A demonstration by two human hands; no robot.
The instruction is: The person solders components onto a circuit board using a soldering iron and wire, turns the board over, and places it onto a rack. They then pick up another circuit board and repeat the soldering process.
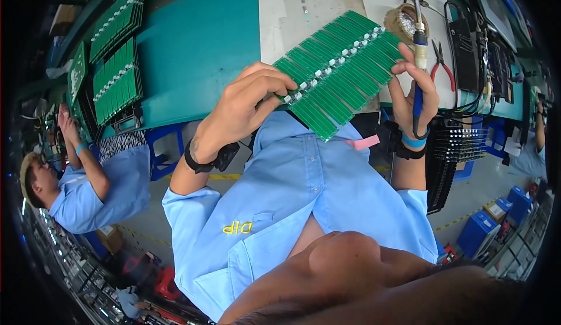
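Note:
A green circuit board panel, cut into narrow strips with a row of white connectors across its middle, is held up tilted above the table's front edge. My left hand pinches its left end between thumb and fingers. At the panel's right end, my right hand has its fingertips against the edge. That same hand also carries a soldering iron, its blue handle lying along the palm and its metal tip pointing away from me.
Beyond the panel lies a white work sheet on the green tabletop. A round tin and red-handled pliers sit at the right, near black equipment with cables. Racked boards stand at the left, beside a co-worker.

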